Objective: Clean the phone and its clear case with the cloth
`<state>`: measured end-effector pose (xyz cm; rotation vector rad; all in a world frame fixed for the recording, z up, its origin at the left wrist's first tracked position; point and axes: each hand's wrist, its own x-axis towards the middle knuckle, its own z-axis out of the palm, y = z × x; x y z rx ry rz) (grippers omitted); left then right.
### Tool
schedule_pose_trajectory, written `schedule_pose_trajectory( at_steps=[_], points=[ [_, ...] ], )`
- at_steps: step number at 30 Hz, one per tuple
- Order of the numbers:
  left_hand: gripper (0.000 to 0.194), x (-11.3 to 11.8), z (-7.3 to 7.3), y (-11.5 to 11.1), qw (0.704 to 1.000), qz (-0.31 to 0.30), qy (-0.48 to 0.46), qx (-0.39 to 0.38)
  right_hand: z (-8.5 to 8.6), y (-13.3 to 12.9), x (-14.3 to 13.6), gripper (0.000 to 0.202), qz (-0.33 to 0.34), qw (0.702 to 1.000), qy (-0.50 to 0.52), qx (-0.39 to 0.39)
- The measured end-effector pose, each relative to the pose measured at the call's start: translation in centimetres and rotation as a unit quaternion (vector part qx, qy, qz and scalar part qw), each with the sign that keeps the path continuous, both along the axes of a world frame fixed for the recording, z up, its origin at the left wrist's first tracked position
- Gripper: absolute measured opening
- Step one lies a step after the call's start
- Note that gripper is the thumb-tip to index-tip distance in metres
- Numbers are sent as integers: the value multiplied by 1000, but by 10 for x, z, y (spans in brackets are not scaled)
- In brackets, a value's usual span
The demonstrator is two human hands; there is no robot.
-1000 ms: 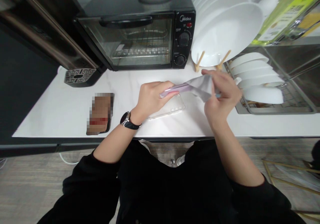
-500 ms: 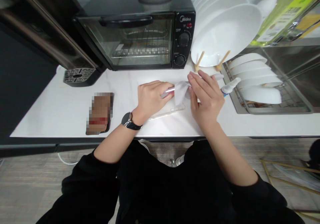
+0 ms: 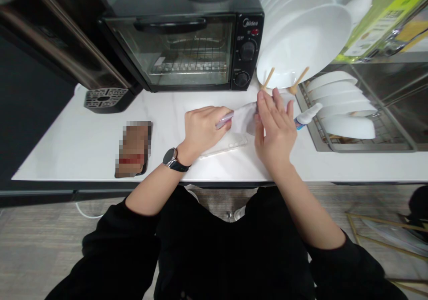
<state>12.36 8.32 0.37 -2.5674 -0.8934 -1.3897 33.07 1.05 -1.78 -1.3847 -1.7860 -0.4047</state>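
My left hand, with a black watch at the wrist, is closed round a slim, shiny object, probably a phone seen edge-on. A pale grey cloth spreads from that object to my right hand. The fingers of my right hand are stretched out over the cloth, and part of it is hidden beneath them. Under and between the hands, a clear phone case lies on the white counter. A small white and blue spray bottle lies just right of my right hand.
A phone lies on the counter at the left. Behind stand a black toaster oven, a drip tray and upright white plates. At the right, a rack of bowls sits over the sink.
My right hand has flattened, with its fingers more stretched out, and moved slightly up. The cloth is more spread out between the hands. My left hand has barely moved.
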Motion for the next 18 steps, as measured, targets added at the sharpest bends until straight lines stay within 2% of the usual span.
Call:
schedule_pose_trajectory(
  at_steps=[3, 6, 8, 13, 18],
  points=[
    [31, -2, -1, 0, 1000, -15, -6, -15, 1, -7, -22, 67, 24, 999, -20, 0],
    [42, -7, -2, 1, 996, -76, -22, -35, 5, -14, -46, 73, 64, 997, -53, 1],
    [44, -8, -2, 2, 994, -99, -43, -33, 8, -16, -51, 73, 69, 996, -60, -14],
    [34, 0, 1, 0, 999, -22, -26, 22, 12, -10, -37, 63, -15, 998, 48, -46],
    [27, 2, 0, -4, 996, -6, -6, 90, 8, 3, -53, 77, -88, 987, 136, -21]
  ],
)
